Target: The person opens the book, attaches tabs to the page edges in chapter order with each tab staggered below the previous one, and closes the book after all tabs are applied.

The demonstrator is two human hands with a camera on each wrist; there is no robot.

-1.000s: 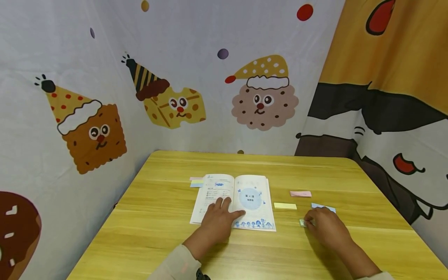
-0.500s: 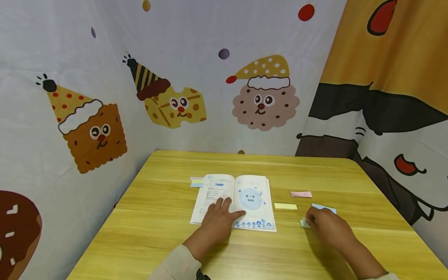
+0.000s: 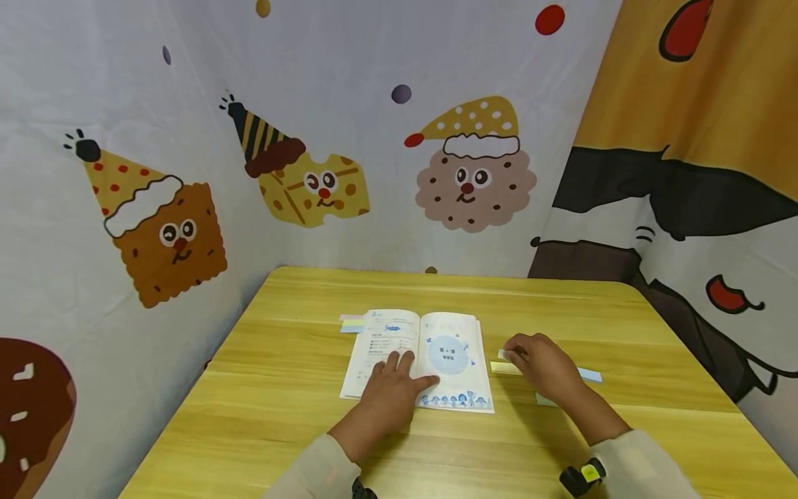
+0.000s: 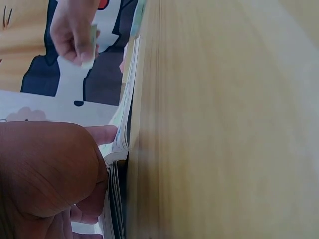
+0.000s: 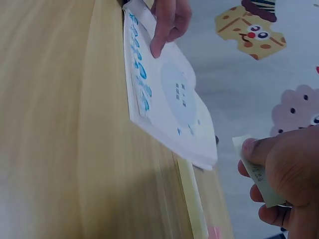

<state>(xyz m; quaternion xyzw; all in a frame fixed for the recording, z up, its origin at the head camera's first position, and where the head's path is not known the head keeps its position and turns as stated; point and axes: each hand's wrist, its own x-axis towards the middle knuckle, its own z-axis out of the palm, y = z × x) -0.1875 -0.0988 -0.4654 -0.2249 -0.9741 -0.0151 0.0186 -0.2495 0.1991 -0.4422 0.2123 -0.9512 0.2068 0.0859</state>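
Observation:
An open book (image 3: 449, 353) lies on the table, and my left hand (image 3: 389, 395) rests on its pages with fingers spread and the thumb across the gutter. My right hand (image 3: 548, 367) is raised to the right of the book, above the yellow sticky note pad (image 3: 503, 368). Between thumb and fingers it pinches a pale green sticky note (image 5: 261, 174), which has small dark print. The pale green pad (image 3: 545, 400) lies below that hand, partly covered by the forearm. Beyond the wrist a blue pad (image 3: 589, 375) shows in part.
Coloured tabs (image 3: 351, 325) stick out from the book's left edge. A pink pad (image 5: 214, 232) shows at the bottom of the right wrist view; my right hand hides it in the head view. Behind the wooden table (image 3: 280, 416) hangs a cartoon-printed cloth (image 3: 386, 229).
My right hand has lifted a pale green sticky note off its pad and moved left and away from me, towards the book. The left hand has stayed on the pages.

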